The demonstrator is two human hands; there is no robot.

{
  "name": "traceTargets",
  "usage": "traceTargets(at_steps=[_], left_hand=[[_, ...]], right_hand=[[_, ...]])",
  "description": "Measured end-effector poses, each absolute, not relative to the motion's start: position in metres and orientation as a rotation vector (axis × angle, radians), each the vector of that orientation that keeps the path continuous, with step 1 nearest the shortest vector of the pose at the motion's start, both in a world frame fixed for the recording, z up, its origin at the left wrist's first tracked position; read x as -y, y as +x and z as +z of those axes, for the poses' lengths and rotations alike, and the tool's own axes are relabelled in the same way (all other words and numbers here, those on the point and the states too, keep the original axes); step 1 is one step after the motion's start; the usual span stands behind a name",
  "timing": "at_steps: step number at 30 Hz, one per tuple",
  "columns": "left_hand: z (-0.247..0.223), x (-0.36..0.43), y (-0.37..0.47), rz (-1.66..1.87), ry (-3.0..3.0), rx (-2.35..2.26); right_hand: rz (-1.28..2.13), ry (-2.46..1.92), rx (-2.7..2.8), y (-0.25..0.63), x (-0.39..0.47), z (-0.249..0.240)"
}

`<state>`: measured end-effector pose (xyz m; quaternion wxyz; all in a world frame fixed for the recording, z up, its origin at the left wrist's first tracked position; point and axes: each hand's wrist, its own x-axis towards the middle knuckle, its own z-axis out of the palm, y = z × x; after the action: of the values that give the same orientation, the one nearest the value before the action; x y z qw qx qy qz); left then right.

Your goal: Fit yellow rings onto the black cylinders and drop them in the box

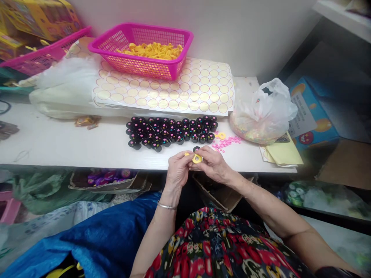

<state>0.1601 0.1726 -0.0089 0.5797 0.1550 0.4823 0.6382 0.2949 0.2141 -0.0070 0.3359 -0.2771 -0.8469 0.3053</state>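
Observation:
Both my hands meet over the front edge of the white table. A small yellow ring-shaped plastic piece is pinched between them, its tab end by the fingers of my left hand. My right hand grips the ring side with thumb and fingers. Just beyond the fingertips is a black cylinder; whether it is touched I cannot tell. Behind stand several rows of similar black cylinders with pink and coloured dots on top. Another yellow ring piece lies beside loose pink bits.
A pink basket of yellow pieces rests on sheets of round stickers. To the right are a tied plastic bag, yellow paper and a blue box. Below the table's edge are cartons and a blue sack.

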Motion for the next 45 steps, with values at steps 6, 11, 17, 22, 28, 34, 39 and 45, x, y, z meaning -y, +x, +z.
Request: traceTargets(at_steps=[6, 11, 17, 22, 28, 34, 39, 45], left_hand=[[-0.015, -0.188, 0.161, 1.641, 0.366, -1.338], [-0.031, -0.198, 0.161, 1.656, 0.315, -1.437], [-0.036, -0.199, 0.169, 1.598, 0.351, -1.452], [-0.04, -0.2, 0.174, 1.578, 0.443, -1.554], [-0.046, -0.2, 0.173, 1.551, 0.59, -1.662], [-0.042, -0.2, 0.175, 1.533, 0.581, -1.697], [-0.046, -0.205, 0.174, 1.542, 0.554, -1.642], [-0.048, -0.201, 0.172, 1.5, 0.602, -1.64]], right_hand=[[0.678, -0.954, 2.275, 0.291, -0.233, -0.01], [0.643, -1.049, 2.374, 0.286, -0.243, -0.014], [0.744, -1.084, 2.367, 0.284, -0.245, -0.02], [0.945, -1.024, 2.155, 0.281, -0.247, -0.029], [1.411, -1.006, 1.684, 0.277, -0.247, -0.03], [1.676, -1.24, 1.215, 0.265, -0.243, -0.038], [1.766, -1.253, 1.103, 0.263, -0.246, -0.044], [1.766, -1.237, 1.113, 0.261, -0.246, -0.043]])
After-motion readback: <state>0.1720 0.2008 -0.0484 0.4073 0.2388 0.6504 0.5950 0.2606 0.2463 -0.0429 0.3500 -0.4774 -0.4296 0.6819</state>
